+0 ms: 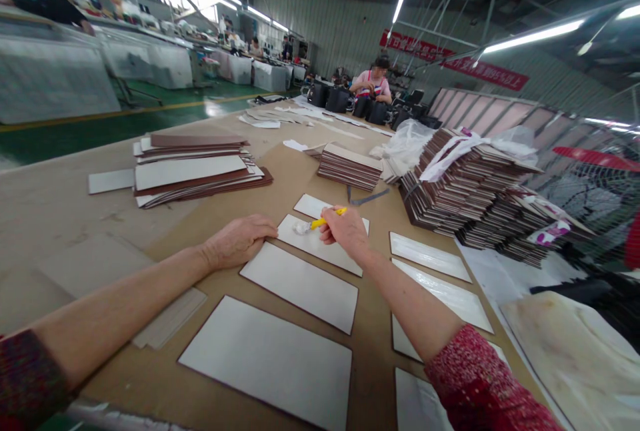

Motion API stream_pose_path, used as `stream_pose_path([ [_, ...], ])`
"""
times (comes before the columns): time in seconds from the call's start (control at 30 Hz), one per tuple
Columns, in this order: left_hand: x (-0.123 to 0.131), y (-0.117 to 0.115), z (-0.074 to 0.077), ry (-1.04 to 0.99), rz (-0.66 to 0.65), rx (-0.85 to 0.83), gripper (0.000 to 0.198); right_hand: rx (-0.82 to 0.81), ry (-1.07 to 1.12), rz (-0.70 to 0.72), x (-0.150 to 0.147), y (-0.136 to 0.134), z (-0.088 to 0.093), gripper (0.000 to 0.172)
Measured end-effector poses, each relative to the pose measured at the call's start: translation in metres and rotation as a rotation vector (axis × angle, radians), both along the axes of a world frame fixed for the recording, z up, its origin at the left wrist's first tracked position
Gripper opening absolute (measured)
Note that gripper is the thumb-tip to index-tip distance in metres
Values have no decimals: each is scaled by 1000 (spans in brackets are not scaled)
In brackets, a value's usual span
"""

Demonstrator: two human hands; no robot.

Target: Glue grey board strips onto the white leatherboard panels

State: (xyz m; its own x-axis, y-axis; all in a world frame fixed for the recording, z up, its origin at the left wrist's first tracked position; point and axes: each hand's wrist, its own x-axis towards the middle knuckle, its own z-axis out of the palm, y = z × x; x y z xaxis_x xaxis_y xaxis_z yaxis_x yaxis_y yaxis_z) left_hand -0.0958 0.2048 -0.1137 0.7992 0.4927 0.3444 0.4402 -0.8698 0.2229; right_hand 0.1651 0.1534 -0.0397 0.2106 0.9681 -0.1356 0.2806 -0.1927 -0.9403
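Note:
My right hand [345, 230] is closed round a yellow-handled brush [320, 222]. Its whitish bristle end touches the second white panel [325, 244] from the back in the middle column. The fingertips of my left hand [243, 238] rest at that panel's left end, the fingers close together; whether they grip its edge is hard to see. Nearer to me lie two larger white panels [303, 286] [273, 361], flat on brown paper. Under and beside my right forearm is a second column of panels, the back ones with a wet-looking shine [430, 256].
Stacked brown and white boards [195, 174] stand at the back left, with a smaller stack [350, 166] behind my right hand. Tall board piles [465, 184] rise at the right. A person [373, 84] works beyond the table's far end.

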Motion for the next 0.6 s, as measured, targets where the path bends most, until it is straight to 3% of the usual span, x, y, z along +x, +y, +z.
stream_pose_path([
  [0.6, -4, 5, -6, -42, 4, 12, 38, -77, -85, -181, 104, -66, 15, 14],
])
